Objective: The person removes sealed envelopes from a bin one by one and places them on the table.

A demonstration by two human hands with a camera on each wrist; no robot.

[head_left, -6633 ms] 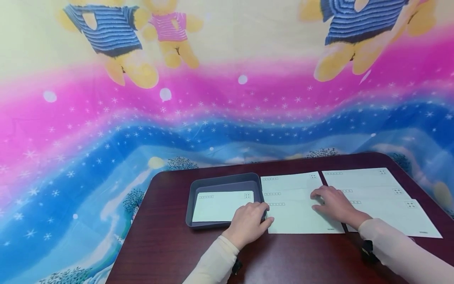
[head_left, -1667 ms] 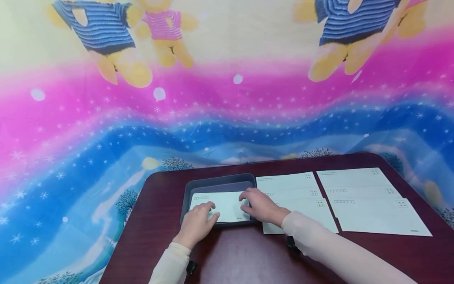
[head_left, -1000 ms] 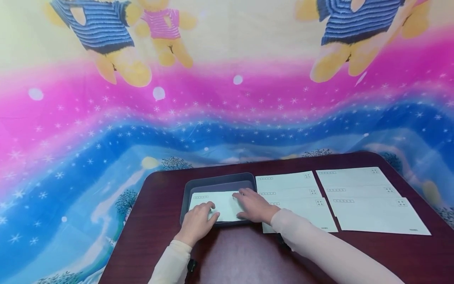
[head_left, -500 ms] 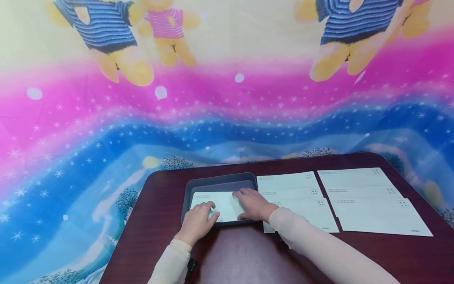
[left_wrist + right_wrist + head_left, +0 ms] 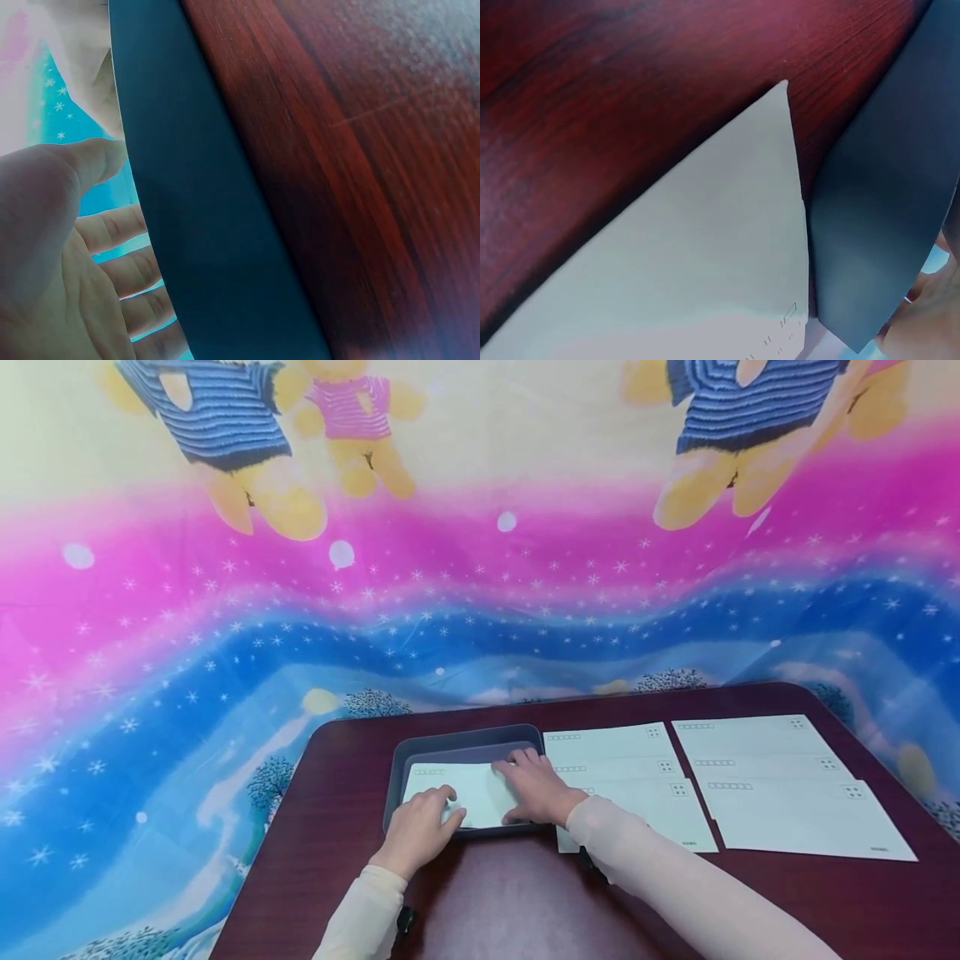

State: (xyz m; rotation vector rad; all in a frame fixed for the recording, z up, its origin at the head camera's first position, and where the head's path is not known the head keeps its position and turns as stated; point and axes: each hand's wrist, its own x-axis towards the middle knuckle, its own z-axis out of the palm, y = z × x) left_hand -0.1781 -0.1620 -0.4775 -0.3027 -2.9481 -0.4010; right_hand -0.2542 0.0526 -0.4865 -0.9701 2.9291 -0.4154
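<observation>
White envelopes [image 5: 476, 797] with printed postcode boxes lie in a shallow dark grey tray [image 5: 405, 749] in the head view. My right hand [image 5: 536, 789] grips the right end of the top envelope, thumb near the front edge and fingers at the far edge. The paper curves beside those fingers, and its stamp corner is hidden under the hand. Over the left front of the tray is my left hand [image 5: 422, 828], fingers loosely bent at the envelope. In the left wrist view the left hand [image 5: 90, 247] shows its thumb apart from its fingers behind the tray wall [image 5: 195, 195].
Right of the tray lies a column of three overlapping envelopes [image 5: 637, 810]. Beyond a narrow gap is a second column of three envelopes [image 5: 810, 818]. A dark red wooden table [image 5: 495, 902] carries everything, with a patterned curtain [image 5: 480, 610] behind it.
My hands have shifted left since the earliest frame, the right from the envelope columns into the tray. The middle column gained an envelope at its front. Lately the gripped envelope bends slightly more.
</observation>
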